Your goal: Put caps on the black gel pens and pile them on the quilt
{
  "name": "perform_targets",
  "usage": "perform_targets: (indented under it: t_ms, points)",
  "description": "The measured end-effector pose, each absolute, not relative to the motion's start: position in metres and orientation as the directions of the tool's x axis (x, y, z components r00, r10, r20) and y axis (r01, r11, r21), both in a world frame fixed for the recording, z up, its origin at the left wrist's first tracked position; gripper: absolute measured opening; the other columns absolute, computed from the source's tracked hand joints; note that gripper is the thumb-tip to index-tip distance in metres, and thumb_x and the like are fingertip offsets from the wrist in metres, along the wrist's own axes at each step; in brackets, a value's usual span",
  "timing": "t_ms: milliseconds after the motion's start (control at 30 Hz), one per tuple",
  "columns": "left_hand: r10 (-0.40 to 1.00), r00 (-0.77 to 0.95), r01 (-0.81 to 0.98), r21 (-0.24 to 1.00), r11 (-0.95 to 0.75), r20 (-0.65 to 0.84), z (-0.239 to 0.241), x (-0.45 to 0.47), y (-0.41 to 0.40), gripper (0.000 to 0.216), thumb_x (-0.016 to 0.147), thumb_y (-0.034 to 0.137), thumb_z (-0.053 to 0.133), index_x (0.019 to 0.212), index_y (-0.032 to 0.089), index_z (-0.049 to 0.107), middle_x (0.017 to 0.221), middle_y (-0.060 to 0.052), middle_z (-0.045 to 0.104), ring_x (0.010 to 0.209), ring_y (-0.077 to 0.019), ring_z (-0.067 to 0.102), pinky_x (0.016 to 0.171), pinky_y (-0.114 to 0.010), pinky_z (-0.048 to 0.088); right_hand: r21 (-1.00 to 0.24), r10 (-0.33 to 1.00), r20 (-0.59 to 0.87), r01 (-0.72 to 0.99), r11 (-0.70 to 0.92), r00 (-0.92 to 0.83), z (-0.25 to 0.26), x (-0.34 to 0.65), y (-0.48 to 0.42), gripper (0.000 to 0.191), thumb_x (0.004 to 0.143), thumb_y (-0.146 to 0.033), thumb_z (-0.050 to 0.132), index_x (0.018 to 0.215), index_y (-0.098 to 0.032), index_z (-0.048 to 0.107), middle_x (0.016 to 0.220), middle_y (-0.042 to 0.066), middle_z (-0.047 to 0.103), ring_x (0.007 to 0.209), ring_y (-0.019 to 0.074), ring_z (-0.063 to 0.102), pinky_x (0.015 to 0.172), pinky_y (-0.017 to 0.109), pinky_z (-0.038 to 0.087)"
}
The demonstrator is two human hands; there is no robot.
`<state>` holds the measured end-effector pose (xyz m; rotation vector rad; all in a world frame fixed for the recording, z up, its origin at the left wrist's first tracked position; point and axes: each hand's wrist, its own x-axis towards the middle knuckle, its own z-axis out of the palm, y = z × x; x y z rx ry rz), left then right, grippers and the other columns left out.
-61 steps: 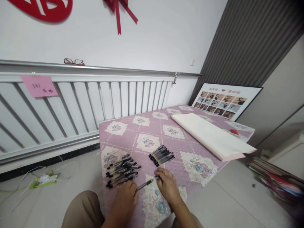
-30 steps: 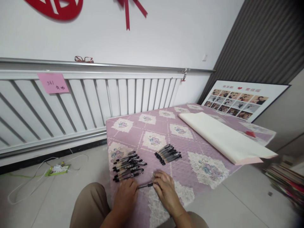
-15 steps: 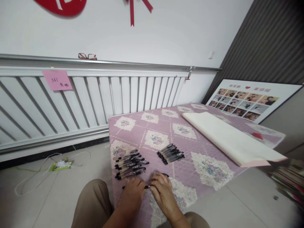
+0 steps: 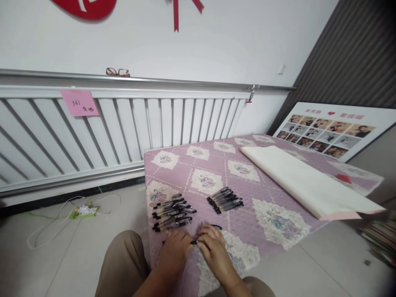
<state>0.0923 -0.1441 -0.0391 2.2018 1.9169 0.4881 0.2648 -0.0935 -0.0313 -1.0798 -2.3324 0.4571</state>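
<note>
My left hand (image 4: 175,250) and my right hand (image 4: 212,249) meet at the near edge of a low table with a purple flowered cloth (image 4: 272,190). Both are closed on one black pen (image 4: 194,242), which shows only as a short dark piece between the fingers. A small dark piece (image 4: 215,227) lies just beyond my right hand. A loose pile of black pens (image 4: 171,212) lies past my left hand. A neat row of several black pens (image 4: 225,200) lies farther out, ahead of my right hand.
A folded cream sheet (image 4: 305,184) lies across the table's right side. A white radiator (image 4: 123,132) with a pink note (image 4: 79,103) runs behind, glasses (image 4: 117,72) on its ledge. A photo board (image 4: 332,130) leans at the right. A power strip with cables (image 4: 82,212) lies on the floor.
My hands have drawn together along the pen, so less of it shows between them. The view has drifted left and down.
</note>
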Motion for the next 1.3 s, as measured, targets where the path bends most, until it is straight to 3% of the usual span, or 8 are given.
perform_targets:
  t_ms: [167,333,467,567,933,1033,1133,1300]
  points:
    - [0.986,0.085,0.923,0.362,-0.132,0.141,-0.039,0.092,-0.144,0.011,0.093,0.024,0.052,0.095,0.025,0.063,0.097,0.0,0.064,0.094,-0.0199,0.055,0.083,-0.034,0.038,-0.519,0.782,0.304,0.594,0.615,-0.544,-0.033,0.266,-0.093,0.005,0.087,-0.027,0.058,0.09,-0.027,0.061,0.107,0.002,0.065,0.12,0.026,0.048,0.101,0.049,0.034]
    - [0.985,0.082,0.924,0.359,-0.132,0.151,-0.037,0.092,-0.146,0.013,0.093,0.024,0.05,0.094,0.025,0.063,0.096,0.001,0.064,0.092,-0.0193,0.055,0.083,-0.033,0.037,-0.518,0.775,0.349,0.581,0.628,-0.527,-0.035,0.266,-0.094,0.02,0.082,-0.031,0.064,0.101,-0.026,0.058,0.11,0.005,0.063,0.114,0.0271,0.051,0.099,0.048,0.036]
    - [0.981,0.1,0.929,0.337,-0.152,0.167,-0.039,0.092,-0.146,0.01,0.093,0.025,0.052,0.092,0.025,0.062,0.094,0.001,0.063,0.091,-0.0194,0.055,0.082,-0.033,0.037,-0.517,0.773,0.314,0.583,0.627,-0.552,-0.03,0.263,-0.095,0.006,0.089,-0.03,0.056,0.089,-0.025,0.058,0.097,0.003,0.063,0.102,0.0246,0.055,0.093,0.046,0.038]
    - [0.978,0.108,0.93,0.33,-0.163,0.179,-0.042,0.092,-0.146,0.01,0.093,0.027,0.052,0.092,0.024,0.062,0.093,0.001,0.063,0.09,-0.0191,0.054,0.081,-0.032,0.038,-0.52,0.769,0.303,0.579,0.628,-0.562,-0.026,0.261,-0.096,0.011,0.091,-0.026,0.052,0.082,-0.024,0.057,0.088,0.002,0.062,0.094,0.0222,0.056,0.09,0.044,0.039]
    - [0.98,0.092,0.917,0.37,-0.152,0.175,-0.037,0.093,-0.147,0.015,0.094,0.024,0.048,0.093,0.024,0.063,0.095,0.0,0.063,0.092,-0.0188,0.055,0.083,-0.033,0.039,-0.559,0.778,0.303,0.558,0.613,-0.551,-0.027,0.262,-0.097,0.011,0.084,-0.024,0.062,0.094,-0.024,0.056,0.093,0.003,0.062,0.095,0.0232,0.055,0.087,0.039,0.04]
    - [0.983,0.083,0.923,0.359,-0.137,0.162,-0.037,0.093,-0.147,0.014,0.094,0.024,0.049,0.094,0.024,0.063,0.095,0.0,0.063,0.093,-0.0189,0.055,0.084,-0.033,0.039,-0.534,0.775,0.296,0.576,0.619,-0.558,-0.025,0.261,-0.097,0.006,0.089,-0.027,0.055,0.086,-0.024,0.058,0.088,0.003,0.062,0.089,0.0218,0.056,0.084,0.038,0.041]
    - [0.984,0.088,0.923,0.359,-0.139,0.154,-0.037,0.093,-0.147,0.014,0.094,0.025,0.048,0.095,0.025,0.063,0.097,0.0,0.063,0.094,-0.0189,0.055,0.085,-0.034,0.039,-0.521,0.767,0.303,0.576,0.63,-0.565,-0.024,0.26,-0.097,0.018,0.093,-0.025,0.047,0.077,-0.023,0.057,0.081,0.002,0.06,0.083,0.0197,0.056,0.081,0.036,0.041]
    - [0.984,0.085,0.904,0.404,-0.141,0.154,-0.036,0.092,-0.147,0.016,0.095,0.025,0.047,0.097,0.025,0.062,0.098,0.0,0.063,0.094,-0.0193,0.055,0.086,-0.034,0.039,-0.567,0.77,0.309,0.542,0.62,-0.557,-0.027,0.261,-0.094,0.014,0.091,-0.025,0.051,0.079,-0.023,0.057,0.081,0.001,0.06,0.083,0.0193,0.056,0.08,0.034,0.041]
